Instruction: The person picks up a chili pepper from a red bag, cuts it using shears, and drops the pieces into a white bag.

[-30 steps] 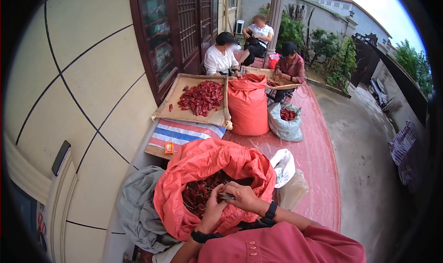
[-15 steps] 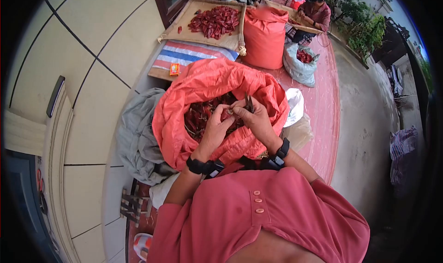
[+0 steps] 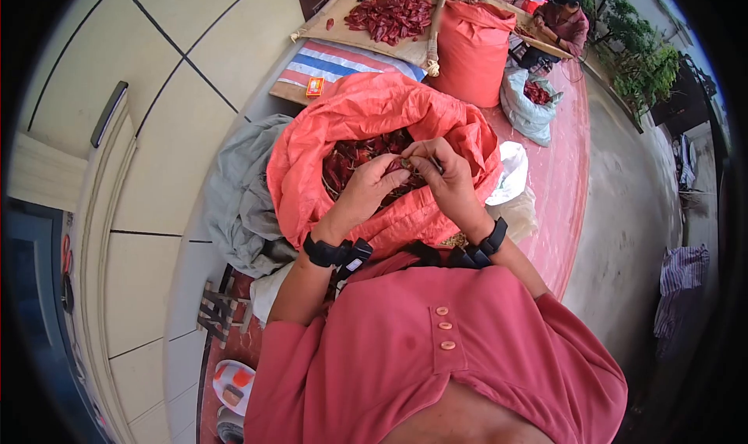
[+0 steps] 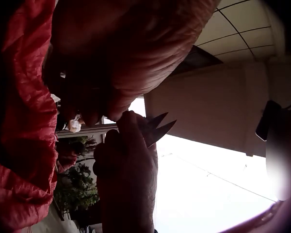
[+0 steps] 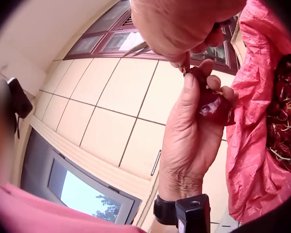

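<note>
Over a wide-open red woven sack (image 3: 300, 171) full of dried red chilies (image 3: 347, 163), both hands meet fingertip to fingertip. My left hand (image 3: 365, 193) grips dark red dried chilies (image 5: 216, 109) against its palm, their stem end at the thumb tip. The right hand (image 3: 453, 187) pinches at that stem end with thumb and finger. It also holds small scissors (image 4: 157, 131), whose two pointed blades stick out apart from the back of the hand; their handles are hidden in the palm.
Beyond the sack, a woven tray (image 3: 335, 31) carries a heap of chilies beside a full red sack (image 3: 471, 58). A pale sack (image 3: 530, 109) of chilies stands farther right. Grey sacking (image 3: 241, 187) lies at the left, white plastic bags (image 3: 510, 171) at the right. A person (image 3: 565, 23) sits at the back.
The head view has tipped downward, then shifted slightly left. The scissors, earlier between both hands, now sit back in the right hand, whose fingertips have come to the chili in the left.
</note>
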The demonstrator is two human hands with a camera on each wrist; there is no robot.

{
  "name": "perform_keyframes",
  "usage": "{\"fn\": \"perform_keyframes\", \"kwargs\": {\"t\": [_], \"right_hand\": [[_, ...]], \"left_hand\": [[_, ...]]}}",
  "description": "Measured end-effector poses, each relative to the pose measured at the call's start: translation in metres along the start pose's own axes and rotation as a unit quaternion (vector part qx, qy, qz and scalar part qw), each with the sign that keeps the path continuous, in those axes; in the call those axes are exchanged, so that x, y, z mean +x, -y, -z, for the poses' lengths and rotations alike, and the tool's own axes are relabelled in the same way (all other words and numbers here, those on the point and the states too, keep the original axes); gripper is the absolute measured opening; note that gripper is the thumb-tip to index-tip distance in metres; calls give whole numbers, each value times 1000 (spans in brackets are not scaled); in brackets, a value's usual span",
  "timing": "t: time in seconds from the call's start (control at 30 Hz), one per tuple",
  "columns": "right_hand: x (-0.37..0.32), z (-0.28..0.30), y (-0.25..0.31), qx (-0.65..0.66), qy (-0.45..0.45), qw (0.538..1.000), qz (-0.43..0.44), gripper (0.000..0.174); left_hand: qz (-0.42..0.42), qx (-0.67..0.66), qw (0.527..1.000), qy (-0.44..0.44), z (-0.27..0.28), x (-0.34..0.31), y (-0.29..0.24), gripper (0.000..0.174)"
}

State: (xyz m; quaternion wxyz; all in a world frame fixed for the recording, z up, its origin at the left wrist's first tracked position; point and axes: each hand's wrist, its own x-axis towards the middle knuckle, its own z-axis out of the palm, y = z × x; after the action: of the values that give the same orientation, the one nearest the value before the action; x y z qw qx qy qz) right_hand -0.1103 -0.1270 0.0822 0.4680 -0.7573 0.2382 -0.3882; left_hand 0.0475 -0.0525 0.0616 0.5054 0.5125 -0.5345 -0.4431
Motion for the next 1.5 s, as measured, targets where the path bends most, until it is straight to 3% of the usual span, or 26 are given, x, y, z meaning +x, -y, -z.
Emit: {"fn": "perform_keyframes", "kwargs": {"t": [0.07,0.17,0.27,0.37,0.5,0.6,0.7,0.8,0.87,1.0,1.07,1.13,1.23,1.33,1.43,1.5], "right_hand": [[-2,1,3,-102,22,994,46,4],[-5,-1,-3,-40,22,999,-16,4],[-4,-6,-11,224,9,967,-122,7],[-3,6,0,275,57,919,-276,8],[-6,15,-20,404,120,820,-388,7],[-6,17,-27,447,140,773,-428,6],[-9,20,-50,532,184,695,-448,6],[-10,22,-62,655,185,539,-496,4],[-8,22,-58,657,153,582,-454,3],[-4,33,-36,604,53,713,-351,4],[-8,57,-21,389,69,871,-291,7],[-22,82,-13,227,106,925,-285,7],[-64,107,-38,57,145,954,-256,5],[-123,124,-104,55,156,952,-258,4],[-155,136,-125,29,167,891,-421,4],[-174,138,-150,29,161,880,-445,6]], "left_hand": [[5,31,999,11,1,-3,1,20],[7,161,987,25,-5,-6,5,23],[-43,193,980,-7,-14,-11,7,21],[-115,260,958,-35,-20,-13,14,22],[-115,259,959,-4,-18,-18,18,21],[-120,252,960,11,-18,-22,17,21],[-127,253,959,19,-17,-23,18,19],[-146,252,957,14,-18,-21,18,20],[-176,296,939,6,-18,-20,24,23],[-79,276,958,-23,-19,-25,29,23],[-69,244,964,-86,-20,-41,35,20],[42,183,979,-80,-12,-67,26,22],[185,146,970,-65,-2,-119,29,25],[259,122,955,-74,4,-179,62,25],[291,155,935,-132,-2,-231,116,26],[305,178,920,-169,-5,-257,155,28]]}}
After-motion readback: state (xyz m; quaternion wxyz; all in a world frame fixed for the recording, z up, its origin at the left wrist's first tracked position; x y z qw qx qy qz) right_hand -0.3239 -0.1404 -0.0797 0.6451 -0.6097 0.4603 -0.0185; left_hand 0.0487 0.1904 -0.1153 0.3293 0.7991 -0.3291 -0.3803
